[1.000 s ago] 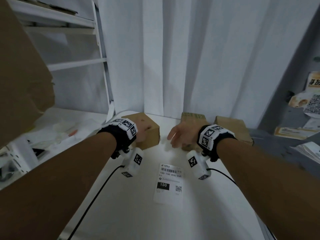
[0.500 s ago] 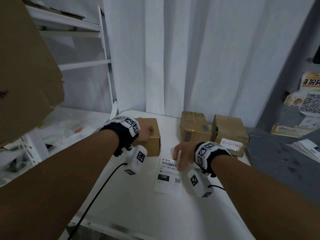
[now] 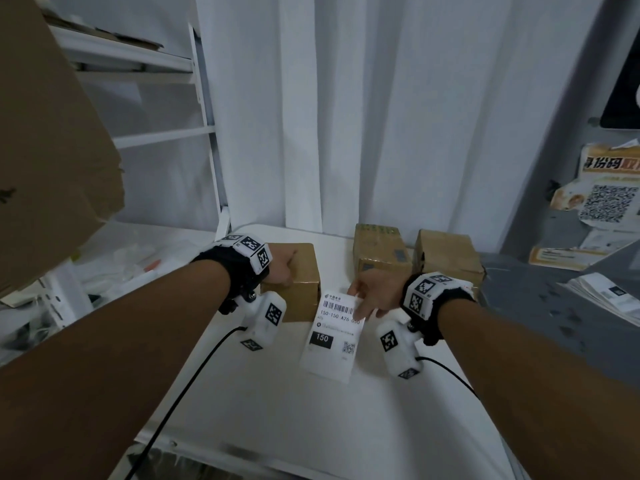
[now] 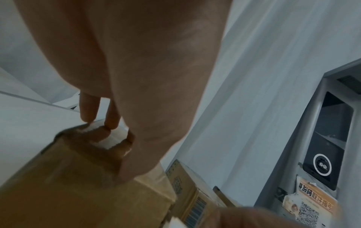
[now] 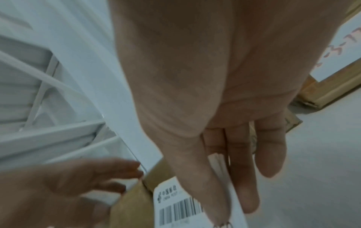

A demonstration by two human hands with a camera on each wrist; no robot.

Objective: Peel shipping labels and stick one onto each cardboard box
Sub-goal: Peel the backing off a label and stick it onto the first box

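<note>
Paper, thin and white, is what the right hand (image 3: 375, 295) takes now: the shipping label (image 3: 332, 336) lies on the white tabletop (image 3: 311, 420), just in front of the left cardboard box (image 3: 301, 271), and its upper right corner sits between the thumb and the straight fingers (image 5: 242, 177) of this hand, so they seem to pinch it there. Such a sheet is probably very light and bends easily, and it may curl or stick to itself once the backing comes off, so I think the corner is the good place to hold, with the printed barcode kept flat. The left hand (image 3: 282, 266) rests on top of the left cardboard box, its fingers (image 4: 87, 111) reaching over the far edge, rather straight and not closed around it. This box looks stiff and small, likely easy to steady with one palm. Two more cardboard boxes (image 3: 381, 252) stand behind, near the curtain (image 3: 381, 116); the right one carries a white sticker, seen from the right wrist view.
</note>
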